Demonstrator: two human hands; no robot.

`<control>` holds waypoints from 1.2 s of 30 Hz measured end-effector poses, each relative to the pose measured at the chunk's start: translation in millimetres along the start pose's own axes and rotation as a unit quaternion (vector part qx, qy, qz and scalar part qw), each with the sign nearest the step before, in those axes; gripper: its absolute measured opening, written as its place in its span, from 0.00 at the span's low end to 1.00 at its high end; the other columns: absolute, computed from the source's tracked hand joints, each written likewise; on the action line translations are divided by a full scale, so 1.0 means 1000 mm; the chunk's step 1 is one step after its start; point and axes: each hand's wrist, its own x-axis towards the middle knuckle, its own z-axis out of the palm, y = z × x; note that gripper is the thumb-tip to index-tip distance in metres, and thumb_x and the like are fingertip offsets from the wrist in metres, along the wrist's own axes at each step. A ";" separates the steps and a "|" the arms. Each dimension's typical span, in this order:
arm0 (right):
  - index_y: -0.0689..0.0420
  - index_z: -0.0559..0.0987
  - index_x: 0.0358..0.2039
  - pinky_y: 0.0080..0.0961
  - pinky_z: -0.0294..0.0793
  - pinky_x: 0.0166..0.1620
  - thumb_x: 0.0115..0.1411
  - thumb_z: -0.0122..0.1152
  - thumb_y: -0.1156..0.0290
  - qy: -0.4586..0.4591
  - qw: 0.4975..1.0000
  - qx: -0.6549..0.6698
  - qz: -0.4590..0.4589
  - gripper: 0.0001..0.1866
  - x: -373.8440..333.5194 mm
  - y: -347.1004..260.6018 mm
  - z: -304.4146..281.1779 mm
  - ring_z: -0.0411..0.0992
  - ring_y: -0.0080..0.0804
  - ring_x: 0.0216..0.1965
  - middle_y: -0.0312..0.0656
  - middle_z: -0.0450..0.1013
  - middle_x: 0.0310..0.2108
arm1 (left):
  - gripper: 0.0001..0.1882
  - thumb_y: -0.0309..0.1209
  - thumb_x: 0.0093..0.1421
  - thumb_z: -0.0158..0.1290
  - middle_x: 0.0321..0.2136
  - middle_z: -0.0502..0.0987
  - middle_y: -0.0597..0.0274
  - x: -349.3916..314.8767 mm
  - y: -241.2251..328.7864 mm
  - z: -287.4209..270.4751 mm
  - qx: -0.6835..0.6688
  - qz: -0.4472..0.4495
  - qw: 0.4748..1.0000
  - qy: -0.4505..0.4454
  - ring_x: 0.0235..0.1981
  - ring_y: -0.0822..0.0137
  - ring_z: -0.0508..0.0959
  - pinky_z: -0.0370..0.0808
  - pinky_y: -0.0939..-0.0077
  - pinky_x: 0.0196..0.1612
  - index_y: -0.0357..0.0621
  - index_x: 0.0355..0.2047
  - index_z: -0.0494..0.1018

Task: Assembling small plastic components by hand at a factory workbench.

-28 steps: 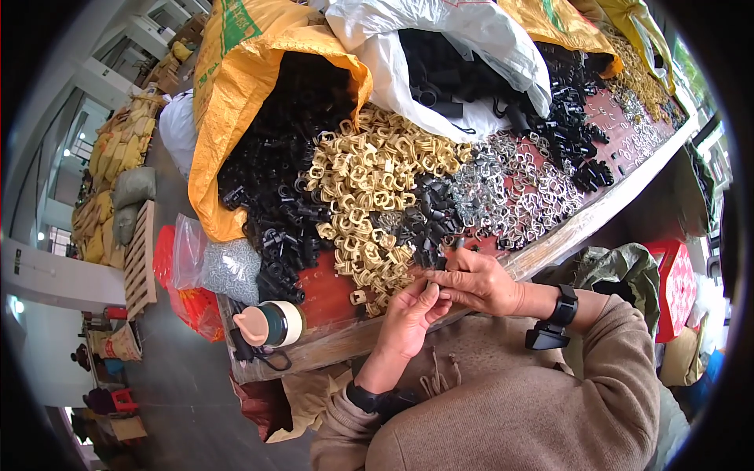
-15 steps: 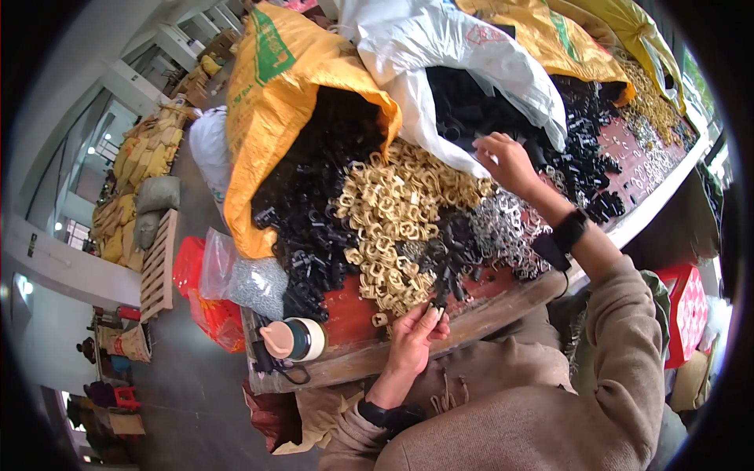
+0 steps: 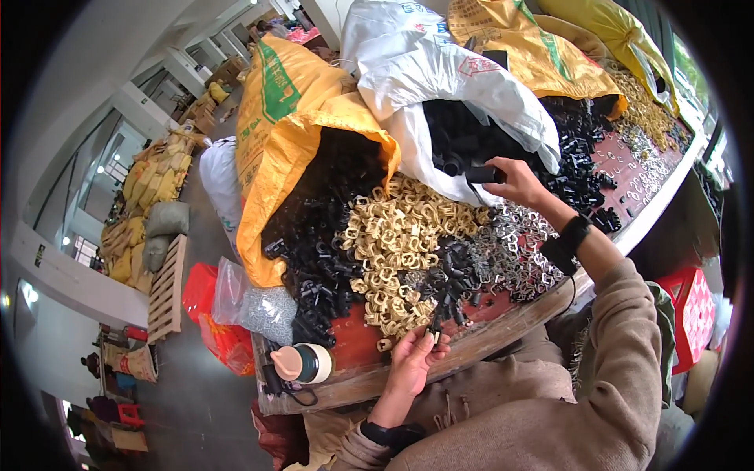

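Note:
At the mouth of the white sack [image 3: 393, 71], my right hand [image 3: 518, 183] is closed on a black cylindrical piece [image 3: 482, 174]. More black pieces [image 3: 455, 133] lie in the dark inside of that sack. By the table's near edge, my left hand [image 3: 411, 363] pinches a small black part with a light-coloured end [image 3: 436, 334]; its exact kind is too small to make out. Beyond the left hand spreads a heap of brass-coloured loop-shaped parts [image 3: 397, 251]. Small black parts [image 3: 449, 284] and silver metal clips [image 3: 522, 251] lie to the right of that heap.
A yellow sack [image 3: 275, 149] spills black parts [image 3: 314, 271] at the left. On the table's near-left corner stands a flask with a pink lid [image 3: 287, 363], beside a clear bag of small grey pieces [image 3: 269, 312]. Wood edges the table [image 3: 503, 334]. A red stool [image 3: 691, 318] is at the right.
My right hand has come down at the white sack's mouth and now grips a black cylindrical piece; before, it was raised there without one. My left hand keeps its pinch. The whole view has shifted slightly.

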 end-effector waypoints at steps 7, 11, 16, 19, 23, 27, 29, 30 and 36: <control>0.57 0.69 0.35 0.21 0.67 0.34 0.50 0.54 0.56 0.160 0.730 0.662 0.063 0.19 -0.054 -0.016 -0.023 0.67 0.24 0.27 0.36 0.68 0.27 | 0.12 0.30 0.56 0.44 0.31 0.72 0.55 0.011 0.002 0.015 0.008 -0.015 0.999 -0.042 0.28 0.71 0.73 0.71 0.85 0.31 0.36 0.38 0.65; 0.56 0.69 0.32 0.17 0.66 0.31 0.52 0.49 0.50 0.058 0.551 0.816 0.162 0.21 -0.081 -0.064 -0.020 0.66 0.23 0.27 0.36 0.67 0.25 | 0.12 0.30 0.55 0.45 0.31 0.73 0.56 0.008 0.009 0.021 -0.002 0.002 0.999 -0.039 0.27 0.73 0.73 0.70 0.86 0.29 0.36 0.38 0.65; 0.62 0.67 0.40 0.26 0.66 0.27 0.52 0.48 0.50 -0.201 0.869 0.451 -0.039 0.27 -0.110 -0.114 -0.001 0.66 0.31 0.24 0.39 0.66 0.26 | 0.12 0.29 0.55 0.46 0.30 0.73 0.59 0.002 0.025 0.031 -0.007 0.029 0.999 -0.030 0.24 0.76 0.70 0.68 0.89 0.25 0.36 0.38 0.66; 0.63 0.66 0.41 0.28 0.66 0.30 0.51 0.51 0.53 -0.194 0.908 0.343 -0.145 0.26 -0.115 -0.127 0.006 0.66 0.37 0.27 0.42 0.65 0.27 | 0.13 0.28 0.55 0.46 0.30 0.71 0.60 -0.003 0.031 0.037 0.004 0.022 0.999 -0.023 0.23 0.76 0.68 0.65 0.88 0.24 0.36 0.40 0.65; 0.63 0.67 0.41 0.30 0.65 0.33 0.47 0.56 0.59 -0.181 0.925 0.239 -0.232 0.25 -0.119 -0.132 0.003 0.65 0.43 0.31 0.46 0.64 0.29 | 0.14 0.27 0.54 0.46 0.28 0.69 0.63 -0.006 0.030 0.029 0.008 0.006 0.999 -0.036 0.22 0.77 0.65 0.61 0.88 0.22 0.36 0.41 0.64; 0.62 0.67 0.41 0.31 0.65 0.36 0.42 0.60 0.64 -0.171 0.936 0.187 -0.246 0.25 -0.118 -0.135 -0.003 0.64 0.43 0.33 0.45 0.63 0.30 | 0.15 0.26 0.53 0.48 0.26 0.68 0.66 -0.007 0.027 0.025 0.017 -0.023 0.998 -0.057 0.21 0.79 0.63 0.58 0.89 0.20 0.36 0.42 0.64; 0.61 0.67 0.41 0.31 0.65 0.37 0.40 0.61 0.65 -0.168 0.940 0.173 -0.241 0.26 -0.121 -0.137 -0.002 0.64 0.42 0.33 0.45 0.63 0.30 | 0.15 0.26 0.53 0.48 0.26 0.68 0.67 -0.007 0.024 0.024 0.023 -0.038 0.997 -0.065 0.21 0.79 0.62 0.57 0.89 0.19 0.36 0.42 0.65; 0.61 0.68 0.40 0.31 0.65 0.38 0.39 0.61 0.66 -0.164 0.942 0.161 -0.246 0.26 -0.123 -0.139 -0.001 0.64 0.42 0.33 0.45 0.63 0.30 | 0.15 0.26 0.53 0.49 0.25 0.68 0.67 -0.007 0.022 0.024 0.031 -0.039 0.997 -0.064 0.20 0.79 0.63 0.57 0.89 0.19 0.36 0.41 0.65; 0.60 0.68 0.37 0.31 0.66 0.38 0.36 0.63 0.69 -0.187 0.942 0.136 -0.244 0.24 -0.133 -0.150 0.004 0.64 0.42 0.37 0.46 0.63 0.35 | 0.15 0.28 0.51 0.51 0.22 0.69 0.69 -0.011 0.021 0.027 0.124 -0.025 0.991 -0.046 0.19 0.82 0.66 0.62 0.91 0.20 0.35 0.39 0.67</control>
